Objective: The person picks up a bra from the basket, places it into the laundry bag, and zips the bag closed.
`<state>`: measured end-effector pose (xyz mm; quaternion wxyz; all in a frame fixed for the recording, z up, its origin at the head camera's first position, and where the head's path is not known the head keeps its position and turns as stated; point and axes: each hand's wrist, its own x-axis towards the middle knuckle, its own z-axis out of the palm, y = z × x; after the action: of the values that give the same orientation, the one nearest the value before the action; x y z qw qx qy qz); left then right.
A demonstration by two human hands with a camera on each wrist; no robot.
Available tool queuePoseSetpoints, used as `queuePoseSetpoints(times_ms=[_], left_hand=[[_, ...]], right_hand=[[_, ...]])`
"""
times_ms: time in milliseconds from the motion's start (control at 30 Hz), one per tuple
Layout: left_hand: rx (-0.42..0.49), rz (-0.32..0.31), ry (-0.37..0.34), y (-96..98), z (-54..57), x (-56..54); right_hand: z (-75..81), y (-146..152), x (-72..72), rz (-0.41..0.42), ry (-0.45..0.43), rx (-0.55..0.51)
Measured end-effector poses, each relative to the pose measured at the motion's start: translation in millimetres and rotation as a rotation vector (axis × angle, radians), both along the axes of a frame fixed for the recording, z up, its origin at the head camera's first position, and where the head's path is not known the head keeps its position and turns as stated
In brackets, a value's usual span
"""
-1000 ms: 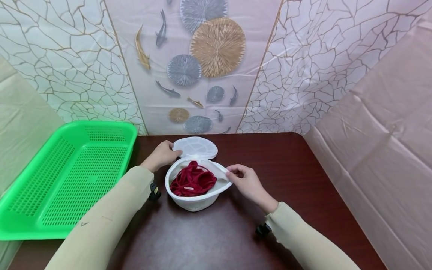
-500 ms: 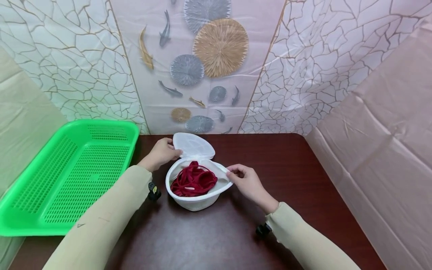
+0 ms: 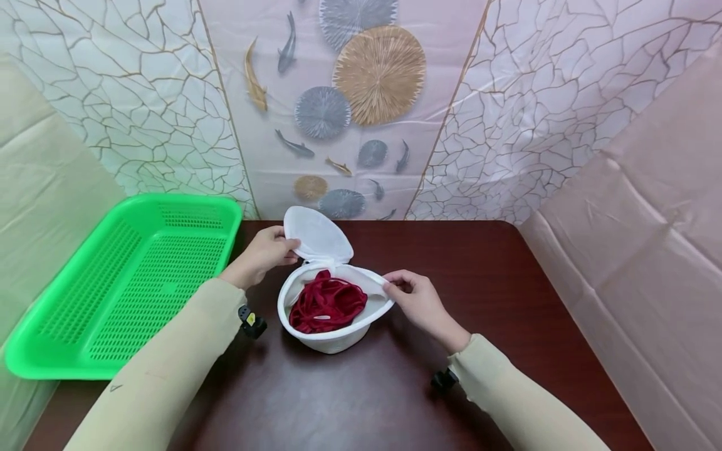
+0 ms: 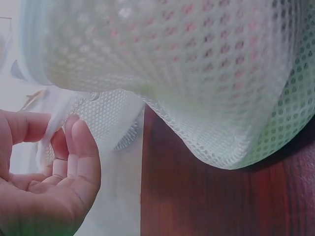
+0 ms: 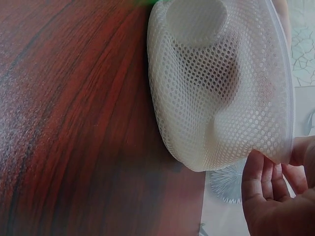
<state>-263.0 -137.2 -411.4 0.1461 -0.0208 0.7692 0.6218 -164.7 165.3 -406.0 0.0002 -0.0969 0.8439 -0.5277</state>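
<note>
A white mesh laundry bag [image 3: 329, 341] stands on the table with its round lid [image 3: 318, 235] tilted up at the back. Inside lies a crumpled dark red garment [image 3: 329, 304] with thin straps and a small white tag. My left hand [image 3: 265, 254] pinches the lid's left edge between thumb and fingers; the left wrist view shows the same hand [image 4: 54, 172] on the white rim. On the other side my right hand [image 3: 420, 304] pinches the bag's right rim. From the right wrist, the hand [image 5: 283, 184] grips the mesh near its edge binding.
At the left stands a green plastic basket [image 3: 160, 294] with a slotted bottom, close to my left forearm. The dark red-brown table [image 3: 451, 257] ends at a patterned cloth backdrop [image 3: 361, 175]. Beige cloth [image 3: 632, 225] hangs along the right side.
My left hand has raised the lid from nearly flat to a steeper tilt. The right hand keeps its pinch on the rim. The whole head view has shifted slightly.
</note>
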Motion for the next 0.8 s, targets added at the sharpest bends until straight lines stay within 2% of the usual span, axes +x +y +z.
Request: queuePoseSetpoints(times_ms=[333, 800], left_hand=[[-0.017, 0.014, 0.063, -8.6, 0.8, 9.6], [-0.155, -0.024, 0.253, -11.5, -2.7, 14.6]], right_hand=[[0.3, -1.4, -1.9, 0.008, -0.001, -0.005], [0.4, -1.3, -3.8, 0.017, 0.013, 0.002]])
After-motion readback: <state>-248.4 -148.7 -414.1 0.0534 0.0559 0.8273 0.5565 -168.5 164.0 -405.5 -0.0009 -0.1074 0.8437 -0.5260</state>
